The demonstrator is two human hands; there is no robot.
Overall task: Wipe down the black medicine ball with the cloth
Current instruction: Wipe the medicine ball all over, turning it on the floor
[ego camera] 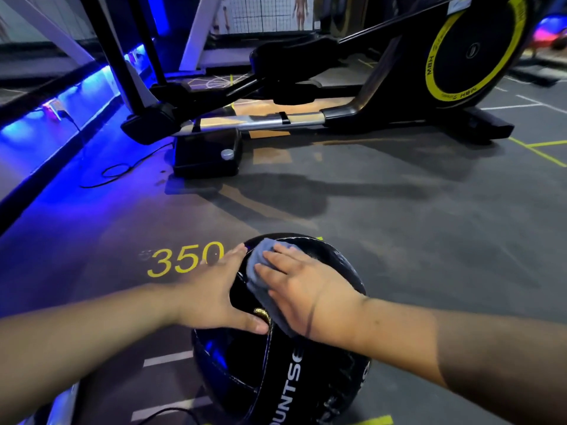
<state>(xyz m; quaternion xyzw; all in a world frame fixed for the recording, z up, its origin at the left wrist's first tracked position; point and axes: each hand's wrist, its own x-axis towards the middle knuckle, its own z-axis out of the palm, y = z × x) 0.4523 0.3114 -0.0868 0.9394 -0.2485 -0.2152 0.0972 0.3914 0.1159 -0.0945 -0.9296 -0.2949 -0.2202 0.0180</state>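
**Wiping a medicine ball, seen from above.** The black medicine ball (260, 378) sits on the floor directly beneath my two hands, and its near face, below my wrists, carries a band of white lettering. My left hand (211, 289) lies flat against the ball's left flank with fingers straight, grasping nothing and only bracing. My right hand (300, 289) rests palm-down on the crown, fingers extended and spread, pressing the cloth (260, 256) onto the surface. The cloth bunches out past my fingertips and trails back under the palm; it is grey, soft and limp. The ball's skin is glossy, leather-like panelling that catches blue reflections. I judge it heavy, slightly yielding and smooth enough to roll under pressure, so it is best steadied with a flat palm on the flank, or lifted with both hands cupped low on opposite sides. Just beyond my left fingertips a yellow "350" (187, 259) is painted on the matt grey floor (399, 240). Well beyond both hands stands an elliptical trainer (306, 118) with a black, yellow-rimmed flywheel (472, 47).
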